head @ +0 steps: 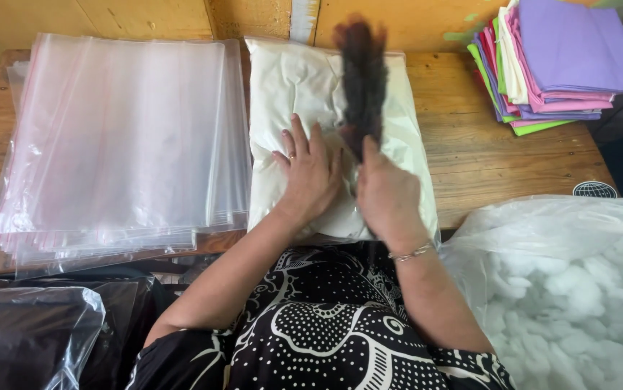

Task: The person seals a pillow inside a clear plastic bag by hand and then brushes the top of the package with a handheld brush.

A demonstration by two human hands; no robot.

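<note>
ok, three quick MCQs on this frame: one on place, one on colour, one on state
1. Where is the stack of clear bags?
A. left of the pillow
B. right of it
C. on it

2. Colour of the top cloth in the folded pile?
A. green
B. purple
C. white

3. What is the left hand doing?
A. gripping the brush
B. lying flat on the pillow
C. hanging off the table

Key: 1 A, bags lie at the left end of the table. 2 B, purple lies uppermost. 3 B, palm down with fingers spread; the right hand holds the brush.

This looks like a small sewing or pillow-packing workshop. A worn wooden table (pixel 499 155) holds stacked clear plastic bags (pixel 120 137), folded coloured fabrics (pixel 557 61) far right, and bagged white stuffing (pixel 571 289) near right.
</note>
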